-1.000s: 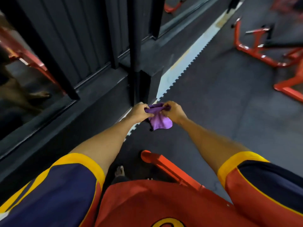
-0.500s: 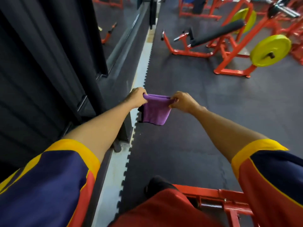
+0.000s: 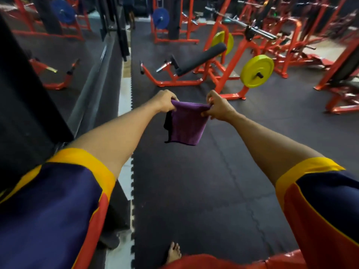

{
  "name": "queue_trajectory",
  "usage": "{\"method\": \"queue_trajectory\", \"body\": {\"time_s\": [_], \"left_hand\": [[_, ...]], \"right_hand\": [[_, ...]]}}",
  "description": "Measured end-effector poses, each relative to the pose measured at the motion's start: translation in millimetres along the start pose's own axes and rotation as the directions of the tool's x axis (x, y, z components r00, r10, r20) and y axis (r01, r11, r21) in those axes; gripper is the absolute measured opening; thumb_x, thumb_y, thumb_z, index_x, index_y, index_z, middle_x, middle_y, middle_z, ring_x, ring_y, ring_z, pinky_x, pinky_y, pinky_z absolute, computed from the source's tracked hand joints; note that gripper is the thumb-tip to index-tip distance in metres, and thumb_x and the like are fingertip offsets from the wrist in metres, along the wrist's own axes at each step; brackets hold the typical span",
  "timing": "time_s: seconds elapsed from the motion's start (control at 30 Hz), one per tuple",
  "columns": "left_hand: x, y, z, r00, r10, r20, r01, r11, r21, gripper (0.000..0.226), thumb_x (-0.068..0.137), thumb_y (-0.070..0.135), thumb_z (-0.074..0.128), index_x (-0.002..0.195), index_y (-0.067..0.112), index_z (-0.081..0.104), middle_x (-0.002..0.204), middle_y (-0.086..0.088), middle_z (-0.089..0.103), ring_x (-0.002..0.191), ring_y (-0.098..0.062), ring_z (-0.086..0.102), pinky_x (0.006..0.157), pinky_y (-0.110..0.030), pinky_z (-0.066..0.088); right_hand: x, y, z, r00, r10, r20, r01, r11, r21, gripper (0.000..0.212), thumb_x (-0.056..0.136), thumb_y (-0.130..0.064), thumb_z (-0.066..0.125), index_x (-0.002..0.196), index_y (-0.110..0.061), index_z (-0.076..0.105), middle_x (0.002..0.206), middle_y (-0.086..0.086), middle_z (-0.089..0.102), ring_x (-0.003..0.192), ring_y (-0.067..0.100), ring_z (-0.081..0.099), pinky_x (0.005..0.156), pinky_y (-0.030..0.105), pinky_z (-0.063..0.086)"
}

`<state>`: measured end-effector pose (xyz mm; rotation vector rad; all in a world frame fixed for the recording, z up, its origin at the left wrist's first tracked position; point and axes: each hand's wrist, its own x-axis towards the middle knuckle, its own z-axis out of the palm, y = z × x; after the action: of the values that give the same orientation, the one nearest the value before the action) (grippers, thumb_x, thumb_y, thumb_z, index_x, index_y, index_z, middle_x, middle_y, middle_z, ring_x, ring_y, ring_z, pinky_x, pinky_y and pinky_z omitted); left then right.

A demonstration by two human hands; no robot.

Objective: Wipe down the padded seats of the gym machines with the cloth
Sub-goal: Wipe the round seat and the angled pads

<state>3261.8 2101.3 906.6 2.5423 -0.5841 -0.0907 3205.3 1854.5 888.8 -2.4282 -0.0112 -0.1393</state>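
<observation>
Both arms reach forward at mid-frame. The left hand (image 3: 165,100) and the right hand (image 3: 219,108) each pinch an upper corner of the purple cloth (image 3: 186,125), fingers curled over its top edge. The cloth hangs between them in the air, above the dark rubber floor mat (image 3: 194,191) and well apart from any machine. A darker fold shows along the cloth's left side; whether it is a second layer cannot be told.

Beyond the hands stands an orange-framed incline bench with a long black padded seat (image 3: 200,59), tilted upward to the right. Just beside it to the right, a yellow weight plate (image 3: 256,71) sits on a peg. A blue weight plate (image 3: 160,18) is mounted farther back, and a steel barbell (image 3: 242,24) lies across a rack behind the bench.

At left, a black panel (image 3: 23,94) fills the edge, with a pale floor strip (image 3: 124,105) running beside the mat. A bare foot (image 3: 173,253) shows at the bottom edge. The machines at far right are blurred and cut off.
</observation>
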Motion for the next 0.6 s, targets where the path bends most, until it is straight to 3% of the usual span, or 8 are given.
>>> {"method": "queue_trajectory", "body": {"time_s": [0.1,0.17,0.3,0.6], "left_hand": [[58,13,0,0.999,0.039,0.005,-0.039,0.999,-0.002,0.030,0.082,0.007,0.075,0.111,0.014,0.076,0.111,-0.009,0.074,0.104,-0.024,0.067,0.085,-0.028,0.051],[97,22,4,0.998,0.060,0.008,-0.060,0.998,-0.016,0.027,0.084,0.007,0.074,0.110,0.013,0.075,0.111,-0.010,0.073,0.103,-0.024,0.067,0.084,-0.029,0.052],[172,52,13,0.991,0.122,0.045,-0.121,0.992,-0.037,0.023,0.084,0.008,0.071,0.105,0.016,0.072,0.107,-0.008,0.072,0.099,-0.024,0.067,0.082,-0.033,0.053],[365,133,25,0.918,0.379,0.118,-0.382,0.924,0.004,0.031,0.085,0.002,0.062,0.114,0.010,0.070,0.116,-0.015,0.070,0.109,-0.030,0.064,0.085,-0.032,0.047]], "right_hand": [[37,16,-26,1.000,0.002,-0.026,-0.003,0.999,-0.043,0.051,0.077,-0.002,0.084,0.121,-0.014,0.060,0.083,0.003,0.059,0.060,0.021,0.059,0.045,0.025,0.053],[60,29,-45,0.999,0.002,-0.051,-0.007,0.995,-0.103,0.033,0.083,-0.005,0.080,0.112,-0.015,0.068,0.083,0.003,0.062,0.064,0.025,0.061,0.047,0.021,0.050],[102,59,-87,0.988,0.092,-0.120,-0.108,0.985,-0.134,0.015,0.088,-0.012,0.076,0.099,-0.014,0.066,0.075,-0.004,0.056,0.073,0.025,0.059,0.069,0.042,0.055],[195,137,-178,0.926,0.262,-0.271,-0.302,0.946,-0.119,0.024,0.091,-0.022,0.075,0.110,-0.009,0.069,0.099,0.010,0.066,0.091,0.032,0.066,0.088,0.052,0.057]]}}
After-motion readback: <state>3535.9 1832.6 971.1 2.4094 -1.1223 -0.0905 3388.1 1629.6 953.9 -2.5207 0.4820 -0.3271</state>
